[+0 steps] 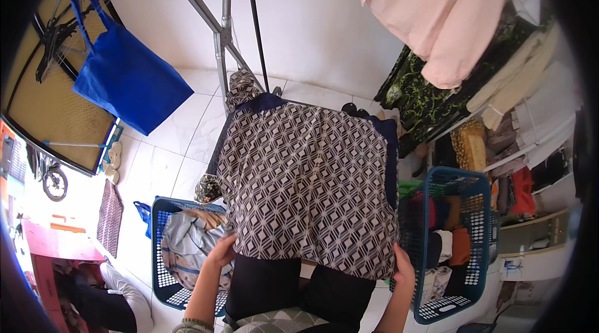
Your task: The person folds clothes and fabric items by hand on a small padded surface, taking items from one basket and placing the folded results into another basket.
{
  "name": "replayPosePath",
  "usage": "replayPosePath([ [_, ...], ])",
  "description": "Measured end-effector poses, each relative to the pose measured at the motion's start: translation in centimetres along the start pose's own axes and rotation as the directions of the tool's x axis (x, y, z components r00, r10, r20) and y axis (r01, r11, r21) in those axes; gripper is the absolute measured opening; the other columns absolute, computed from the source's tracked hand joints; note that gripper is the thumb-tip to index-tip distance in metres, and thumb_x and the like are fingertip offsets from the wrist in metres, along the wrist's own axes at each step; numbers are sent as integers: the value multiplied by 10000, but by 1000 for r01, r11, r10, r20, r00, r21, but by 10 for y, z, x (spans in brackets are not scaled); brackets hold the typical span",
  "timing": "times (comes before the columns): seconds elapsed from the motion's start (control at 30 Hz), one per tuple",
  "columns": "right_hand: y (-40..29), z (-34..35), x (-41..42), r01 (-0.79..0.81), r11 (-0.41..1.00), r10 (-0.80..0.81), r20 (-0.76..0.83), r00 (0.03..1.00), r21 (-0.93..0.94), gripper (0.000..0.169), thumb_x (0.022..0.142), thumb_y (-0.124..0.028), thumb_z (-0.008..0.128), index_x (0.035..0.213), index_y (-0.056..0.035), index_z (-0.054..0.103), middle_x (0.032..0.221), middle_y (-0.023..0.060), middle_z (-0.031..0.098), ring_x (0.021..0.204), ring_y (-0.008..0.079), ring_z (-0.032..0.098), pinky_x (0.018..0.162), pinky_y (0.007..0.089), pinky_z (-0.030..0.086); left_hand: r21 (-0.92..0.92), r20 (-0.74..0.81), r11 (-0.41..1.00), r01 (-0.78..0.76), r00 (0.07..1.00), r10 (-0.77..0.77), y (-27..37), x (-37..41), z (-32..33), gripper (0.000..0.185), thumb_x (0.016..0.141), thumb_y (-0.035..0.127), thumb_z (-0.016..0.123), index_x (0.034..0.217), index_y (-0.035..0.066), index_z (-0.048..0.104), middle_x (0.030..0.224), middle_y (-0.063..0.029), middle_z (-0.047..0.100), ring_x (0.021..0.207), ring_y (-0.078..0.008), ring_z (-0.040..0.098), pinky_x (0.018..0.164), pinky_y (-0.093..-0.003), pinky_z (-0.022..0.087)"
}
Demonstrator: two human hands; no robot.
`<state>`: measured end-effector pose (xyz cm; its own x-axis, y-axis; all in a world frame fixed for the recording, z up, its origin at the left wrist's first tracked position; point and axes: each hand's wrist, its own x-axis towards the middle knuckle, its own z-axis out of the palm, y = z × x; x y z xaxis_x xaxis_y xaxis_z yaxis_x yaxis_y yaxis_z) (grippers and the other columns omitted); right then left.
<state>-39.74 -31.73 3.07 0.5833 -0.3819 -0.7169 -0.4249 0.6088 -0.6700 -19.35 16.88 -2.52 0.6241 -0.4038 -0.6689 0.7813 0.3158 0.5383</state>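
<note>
A garment with a black, grey and cream geometric print (309, 178) lies spread before me over a dark blue surface (390, 169), which shows along its right and far edges. My left hand (222, 249) grips the garment's near left corner. At the near right corner, my right hand (403, 265) has hold of the edge. Between the hands, the near edge reaches over my black-clad legs (266, 281). A bunched piece of similar printed cloth (242, 88) sits at the far left corner. How the fingers lie under the cloth is partly hidden.
Plastic laundry baskets with clothes stand on both sides, left (161, 281) and right (430, 239). A blue tote bag (131, 75) hangs at upper left near black hangers (56, 42). Metal poles (224, 35) rise beyond the garment. Pink cloth (435, 14) hangs at upper right.
</note>
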Motion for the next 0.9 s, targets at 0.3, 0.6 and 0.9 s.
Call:
replayPosePath([
  [0.3,-23,-14,-94,63,993,-79,157,984,102,350,864,-102,582,1197,-52,486,1131,68,564,980,214,574,765,410,507,-110,-110,913,-392,918,381,70,-80,-5,214,859,114,538,1038,1,571,941,-63,646,799,-150,624,640,-228,506],
  [0.6,-82,25,14,206,811,-331,138,934,547,186,821,56,554,999,2,539,959,93,593,870,176,588,739,269,509,789,208,312,-530,708,675,145,-19,27,131,850,89,573,971,38,580,821,-30,584,736,-109,537,635,-246,457],
  [0.9,-355,93,-77,575,467,-795,34,605,672,150,818,19,618,942,46,537,917,101,560,816,166,563,703,227,527,-199,252,363,-910,311,917,379,-111,269,83,868,95,576,868,12,577,850,-69,611,819,-169,600,757,-287,510],
])
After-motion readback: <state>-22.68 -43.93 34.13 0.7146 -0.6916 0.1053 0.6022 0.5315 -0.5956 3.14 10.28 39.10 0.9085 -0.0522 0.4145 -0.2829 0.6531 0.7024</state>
